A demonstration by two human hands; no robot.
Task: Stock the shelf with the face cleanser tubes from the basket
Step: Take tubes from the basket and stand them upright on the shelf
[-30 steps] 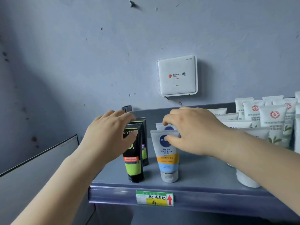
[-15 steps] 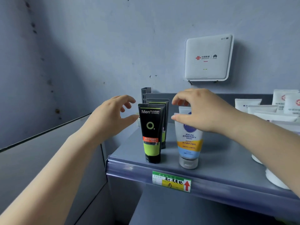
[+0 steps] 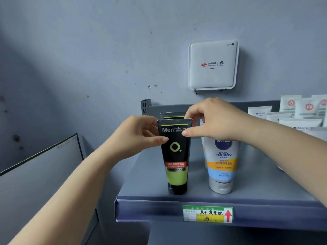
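Observation:
A black and green Mentholatum tube (image 3: 177, 161) stands cap-down near the front of the grey shelf (image 3: 247, 197). My left hand (image 3: 139, 137) pinches its upper left edge between thumb and fingers. My right hand (image 3: 214, 119) pinches its upper right corner. A second black tube (image 3: 172, 115) stands right behind it, mostly hidden. To the right stands a white, orange and blue Nivea tube (image 3: 222, 165), its top hidden by my right hand. The basket is out of view.
Several white tubes with red emblems (image 3: 300, 110) fill the shelf's right end. A white router box (image 3: 213, 65) hangs on the wall above. A price label with a red arrow (image 3: 208, 213) sits on the shelf's front lip. A grey panel (image 3: 40, 174) lies lower left.
Both hands were hovering apart from the tubes; they have closed in and now pinch the top of the front black tube. My right hand left the Nivea tube.

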